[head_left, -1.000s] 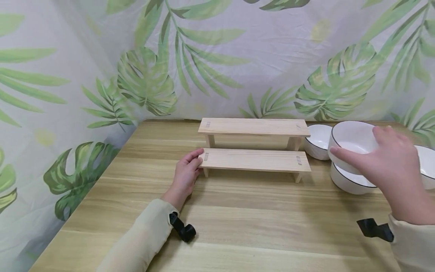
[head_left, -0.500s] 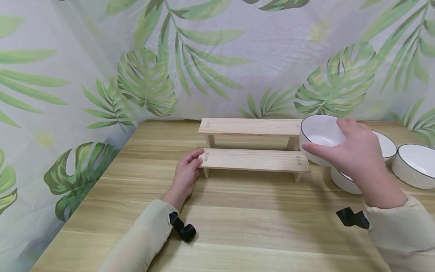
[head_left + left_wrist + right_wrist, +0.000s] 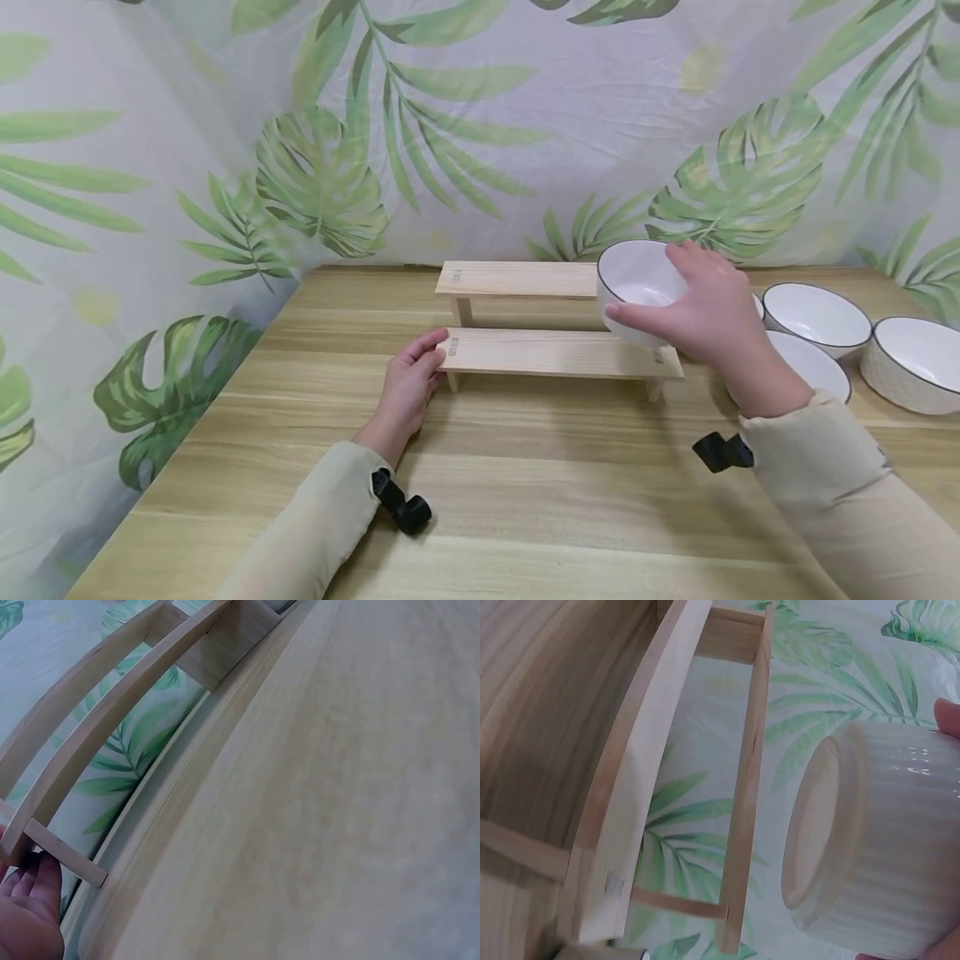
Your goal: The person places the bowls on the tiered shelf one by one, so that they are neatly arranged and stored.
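Observation:
My right hand (image 3: 712,312) grips a white bowl (image 3: 637,287) with a dark rim, thumb on the near side and fingers over the far rim. This bowl overlaps the right part of a two-step wooden rack (image 3: 551,354) in the head view. In the right wrist view, the bowl's underside (image 3: 814,825) shows apart from the rack's boards. My left hand (image 3: 408,387) pinches the left end of the rack's lower board, thumb on top. From the left wrist, the fingers (image 3: 46,881) show under that board, beside a leg.
Right of the rack, several more white bowls stand on the wooden table (image 3: 487,500), among them a back bowl (image 3: 817,317), a far-right bowl (image 3: 911,367) and a front bowl (image 3: 810,367) partly behind my right wrist. A leaf-print cloth (image 3: 465,133) hangs behind the table.
My right hand has carried the bowl leftward from above the other bowls to over the rack's right part. The left hand stays at the lower board's end.

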